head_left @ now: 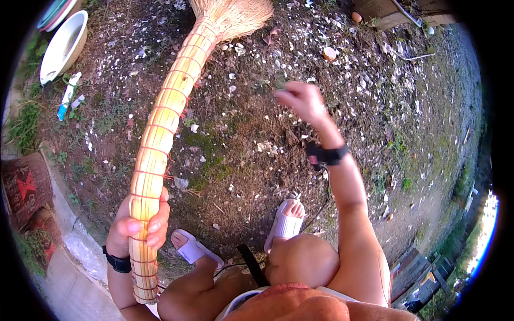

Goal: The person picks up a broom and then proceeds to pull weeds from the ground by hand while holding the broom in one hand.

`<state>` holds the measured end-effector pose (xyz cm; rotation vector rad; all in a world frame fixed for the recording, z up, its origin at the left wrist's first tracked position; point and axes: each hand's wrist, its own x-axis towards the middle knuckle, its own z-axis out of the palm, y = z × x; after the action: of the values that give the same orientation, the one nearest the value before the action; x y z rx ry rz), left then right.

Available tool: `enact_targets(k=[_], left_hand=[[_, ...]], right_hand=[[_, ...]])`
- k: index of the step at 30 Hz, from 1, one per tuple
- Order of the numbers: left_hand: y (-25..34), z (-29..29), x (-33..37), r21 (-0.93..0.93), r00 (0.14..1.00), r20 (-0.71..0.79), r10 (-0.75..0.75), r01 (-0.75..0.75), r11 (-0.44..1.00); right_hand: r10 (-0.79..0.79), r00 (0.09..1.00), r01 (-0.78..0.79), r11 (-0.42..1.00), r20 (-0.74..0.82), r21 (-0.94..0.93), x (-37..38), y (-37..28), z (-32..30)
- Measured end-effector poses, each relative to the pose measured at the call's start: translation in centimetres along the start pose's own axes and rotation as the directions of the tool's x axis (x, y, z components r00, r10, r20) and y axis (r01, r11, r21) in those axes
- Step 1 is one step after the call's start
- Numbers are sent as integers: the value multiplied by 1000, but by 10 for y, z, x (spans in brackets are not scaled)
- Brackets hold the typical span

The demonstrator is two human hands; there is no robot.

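A straw broom [160,128] slants from the lower left up to the top middle, its pale handle bound with rings of reddish cord. My left hand [124,229] is wrapped round the lower part of that handle. The broom's bristles [241,16] spread out at the far end, over the soil. My right hand [305,101], slightly blurred, is above the ground to the right of the broom, apart from it. Its fingers are closed in a pinch; a faint greenish smear shows by the fingertips, too indistinct to name.
White bits litter the dark soil [251,123]. A whitish basin [64,45] and a blue-and-white wrapper [68,96] lie at the far left. A brown egg [356,17] and a broken eggshell [329,53] are at the far right. Wooden boards [409,278] lie near right.
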<state>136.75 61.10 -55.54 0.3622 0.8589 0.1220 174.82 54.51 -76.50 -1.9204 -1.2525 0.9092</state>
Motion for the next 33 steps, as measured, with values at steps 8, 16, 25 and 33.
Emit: enact_targets(k=[8,16,25,33], left_hand=[[-2,-6,-1,-27,999,46,5,-4,1000],[1,-10,-14,-61,996,86,22,-17,998],[-7,-34,-56,-209,980,195,42,0,978],[0,-20,-72,-57,997,28,74,-72,996]], right_hand=[[73,871,-445,538,-486,-716,-85,95,-128],[129,975,-203,849,-180,-489,10,109,-27],[427,835,-198,822,-347,534,-7,104,-57],[91,982,-139,940,-164,-312,-36,29,-22]])
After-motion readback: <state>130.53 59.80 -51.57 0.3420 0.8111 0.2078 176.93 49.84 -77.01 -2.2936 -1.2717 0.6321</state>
